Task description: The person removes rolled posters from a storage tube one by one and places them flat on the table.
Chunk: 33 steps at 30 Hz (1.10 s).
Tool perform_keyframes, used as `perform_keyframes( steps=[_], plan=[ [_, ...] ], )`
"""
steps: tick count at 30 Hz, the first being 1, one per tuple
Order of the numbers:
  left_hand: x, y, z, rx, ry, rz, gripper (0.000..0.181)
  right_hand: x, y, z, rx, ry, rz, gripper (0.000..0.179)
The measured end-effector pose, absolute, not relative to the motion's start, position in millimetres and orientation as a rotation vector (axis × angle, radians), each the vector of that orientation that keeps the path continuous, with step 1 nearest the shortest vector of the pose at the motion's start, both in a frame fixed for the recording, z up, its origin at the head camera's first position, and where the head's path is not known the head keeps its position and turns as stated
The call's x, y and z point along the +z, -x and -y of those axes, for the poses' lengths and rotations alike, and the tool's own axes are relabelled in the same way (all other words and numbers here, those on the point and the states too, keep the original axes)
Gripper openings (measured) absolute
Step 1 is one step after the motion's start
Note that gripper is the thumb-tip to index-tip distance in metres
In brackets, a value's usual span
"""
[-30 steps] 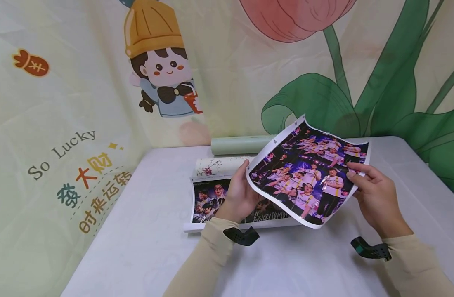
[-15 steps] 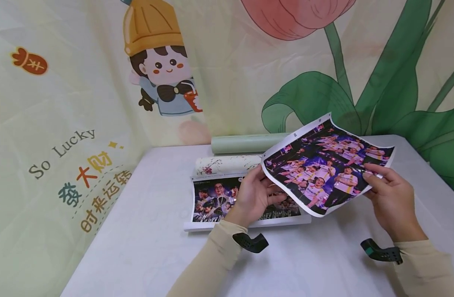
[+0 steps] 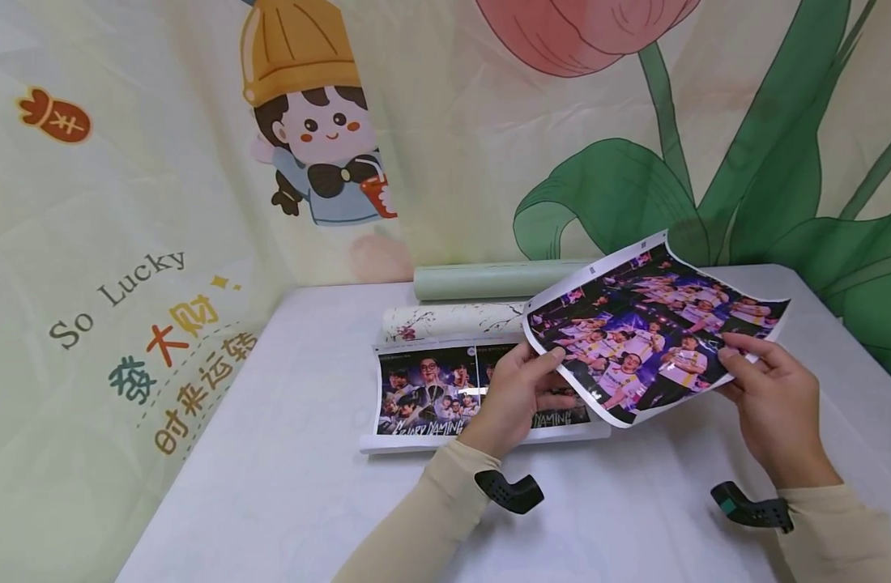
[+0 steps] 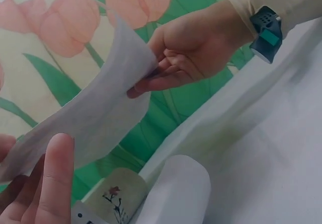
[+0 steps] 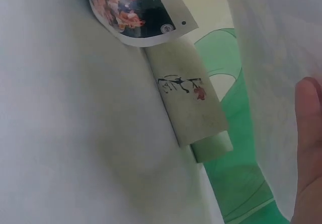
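A glossy photo print (image 3: 628,340) of a group in white shirts is held up, tilted and curving, above the table. My left hand (image 3: 509,397) pinches its lower left edge, thumb on the picture side and fingers behind. On the opposite edge, my right hand (image 3: 777,405) grips the print between thumb and fingers. Its white back (image 4: 95,113) faces the left wrist camera. Below my left hand lies a partly rolled poster (image 3: 424,393) with dark group pictures, its right part covered by the hand and print.
Behind the poster lie a white roll with a flowering branch (image 3: 445,321) and a pale green roll (image 3: 482,282), side by side. The white table (image 3: 285,486) ends at a printed backdrop (image 3: 453,162) with tulips and a cartoon figure.
Both hands have moved right with the print, which tilts flatter now. My left hand loosened from its edge, then took it again with the thumb on top. More of the poster shows.
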<state>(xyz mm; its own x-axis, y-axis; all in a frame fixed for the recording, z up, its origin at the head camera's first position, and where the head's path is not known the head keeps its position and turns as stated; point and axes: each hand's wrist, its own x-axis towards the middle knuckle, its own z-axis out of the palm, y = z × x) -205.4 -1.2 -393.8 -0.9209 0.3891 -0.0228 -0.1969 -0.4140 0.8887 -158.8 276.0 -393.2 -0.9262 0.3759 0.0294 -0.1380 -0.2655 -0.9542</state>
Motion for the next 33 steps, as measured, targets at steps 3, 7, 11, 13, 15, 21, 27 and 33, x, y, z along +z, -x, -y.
perform_keyframes(
  steps=[3, 7, 11, 13, 15, 21, 27, 33],
  plan=[
    [-394.0, 203.6, 1.0, 2.363, -0.261, -1.478, 0.038, -394.2, 158.9, -274.8, 2.212, 0.274, 1.694, 0.049],
    [-393.6, 202.1, 0.9, 2.361, -0.254, -1.499, 0.038, -394.0, 160.3, -274.7, 2.172, 0.251, 1.718, 0.046],
    [-394.0, 202.1, 0.5, 2.369, -0.256, -1.477, 0.037, -391.4, 161.1, -280.9, 2.167, 0.266, 1.75, 0.05],
    [-394.4, 202.0, 0.4, 2.378, -0.252, -1.462, 0.037, -390.3, 161.9, -286.5, 2.202, 0.293, 1.749, 0.058],
    [-394.9, 201.6, 0.4, 2.384, -0.242, -1.459, 0.036, -390.0, 163.0, -292.7, 2.237, 0.323, 1.732, 0.067],
    [-394.8, 200.5, -0.5, 2.347, -0.22, -1.464, 0.035, -394.4, 164.6, -311.9, 2.267, 0.375, 1.584, 0.08],
    [-394.5, 197.7, -2.0, 2.286, -0.269, -1.455, 0.038, -397.2, 162.4, -327.5, 2.194, 0.557, 1.535, 0.087],
    [-392.9, 192.6, -10.1, 2.212, -0.367, -1.454, 0.039, -408.5, 156.0, -344.7, 2.181, 0.668, 1.576, 0.083]
  ],
)
